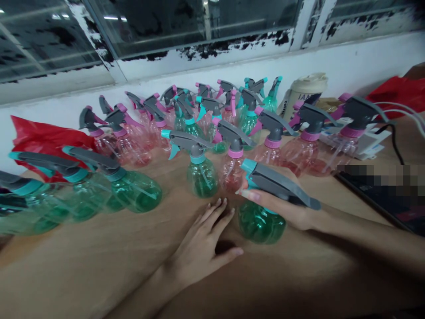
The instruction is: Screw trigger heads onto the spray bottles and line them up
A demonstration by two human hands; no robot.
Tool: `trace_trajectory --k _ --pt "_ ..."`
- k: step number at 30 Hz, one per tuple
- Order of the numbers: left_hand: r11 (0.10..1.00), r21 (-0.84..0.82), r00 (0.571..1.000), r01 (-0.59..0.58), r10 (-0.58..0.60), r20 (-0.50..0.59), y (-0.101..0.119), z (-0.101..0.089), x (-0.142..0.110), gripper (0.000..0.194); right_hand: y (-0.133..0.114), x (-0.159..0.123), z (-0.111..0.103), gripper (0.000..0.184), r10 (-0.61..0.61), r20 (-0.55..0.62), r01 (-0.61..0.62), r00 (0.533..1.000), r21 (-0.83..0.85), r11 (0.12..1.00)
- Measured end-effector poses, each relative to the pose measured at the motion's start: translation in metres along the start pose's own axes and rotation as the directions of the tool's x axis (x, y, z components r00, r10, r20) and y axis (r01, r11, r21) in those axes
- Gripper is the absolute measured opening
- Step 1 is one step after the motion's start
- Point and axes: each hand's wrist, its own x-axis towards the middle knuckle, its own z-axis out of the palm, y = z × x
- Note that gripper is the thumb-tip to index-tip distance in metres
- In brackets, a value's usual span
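My right hand is wrapped round the neck of a green spray bottle, just under its grey and turquoise trigger head. The bottle is upright, low over the table or on it; I cannot tell which. My left hand lies on the wooden table with its fingers stretched out, holding nothing. Beyond its fingertips stands another green spray bottle, and beside that a pink spray bottle.
Several green spray bottles stand at the left. Many pink and green ones fill the back by the wall, near a red plastic bag. At the right are a cup, a dark flat device, cables and another red bag.
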Motion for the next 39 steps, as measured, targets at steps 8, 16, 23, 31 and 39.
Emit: trace_trajectory --k 8,16,23,31,39 --pt "1.000 -0.008 1.000 0.019 -0.019 0.019 0.0014 -0.0012 -0.0001 0.072 0.0072 -0.0001 -0.0004 0.021 0.043 0.019 -0.044 0.999 0.065 0.997" --pt "0.999 -0.029 1.000 0.030 -0.030 0.003 0.0006 -0.0024 -0.0004 0.074 0.0068 -0.0045 0.0012 0.025 0.030 -0.008 -0.029 1.000 0.018 0.999" --pt "1.000 -0.021 1.000 0.022 -0.022 0.020 0.0017 -0.0055 0.0004 0.069 0.0067 -0.0035 0.0013 0.026 0.081 0.024 -0.083 0.996 0.066 0.994" --pt "0.997 -0.082 1.000 0.017 -0.015 0.025 0.0008 -0.0054 -0.0011 0.062 0.0018 -0.0033 -0.0001 0.025 0.121 0.026 -0.122 0.992 0.060 0.991" --pt "0.997 -0.081 1.000 0.012 -0.011 0.014 0.0008 -0.0075 -0.0017 0.057 0.0002 -0.0043 0.0008 0.019 0.127 0.027 -0.128 0.992 0.037 0.991"
